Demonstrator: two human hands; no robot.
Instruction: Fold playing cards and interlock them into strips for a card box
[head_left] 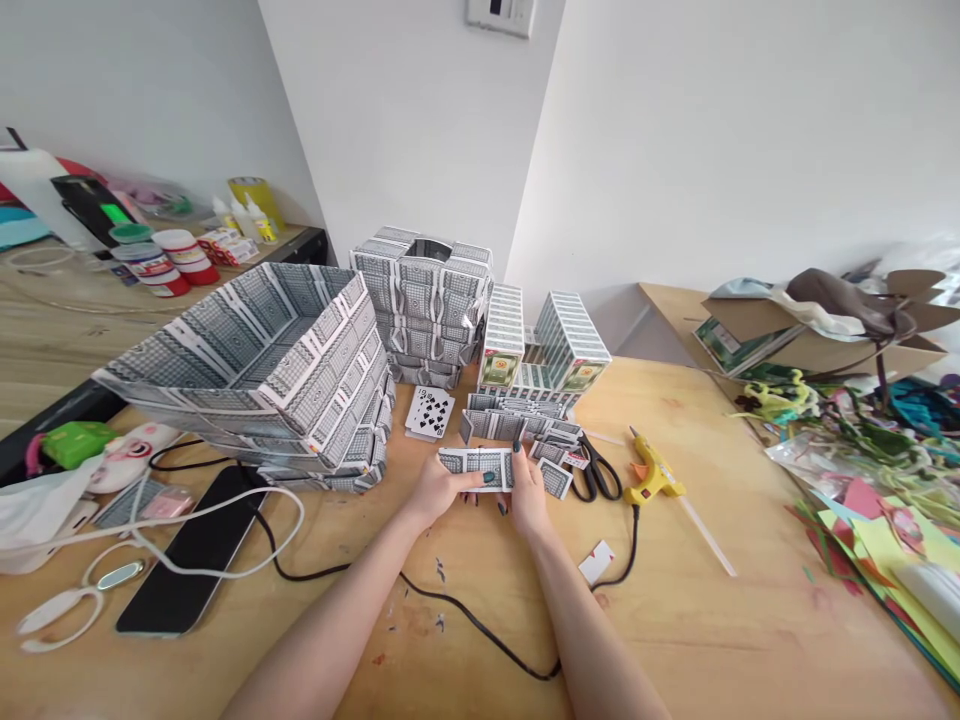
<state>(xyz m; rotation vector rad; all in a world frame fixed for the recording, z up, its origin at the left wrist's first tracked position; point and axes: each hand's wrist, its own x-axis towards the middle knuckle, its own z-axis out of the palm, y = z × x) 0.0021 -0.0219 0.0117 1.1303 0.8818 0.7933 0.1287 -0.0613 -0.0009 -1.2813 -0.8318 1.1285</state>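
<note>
A strip of playing cards (489, 461), patterned grey backs up, is held level between both my hands just above the table. My left hand (444, 490) grips its left end, thumb lying across the top. On the right end, my right hand (527, 487) has its fingers wrapped round the edge. Several folded cards (495, 424) stand in a row just beyond. By my right hand lie loose cards (555, 478) and black-handled scissors (598, 475). A small stack of cards (429, 413), a ten of spades on top, lies beyond my left hand.
An open box built of cards (330, 390) stands left, with a taller card structure (427, 300) behind. Card boxes (574, 345) stand at the back. A yellow glue gun (654, 475) lies right, its black cable (480, 625) crossing the front. A phone (195, 550) lies left; craft scraps (892, 530) cover the right.
</note>
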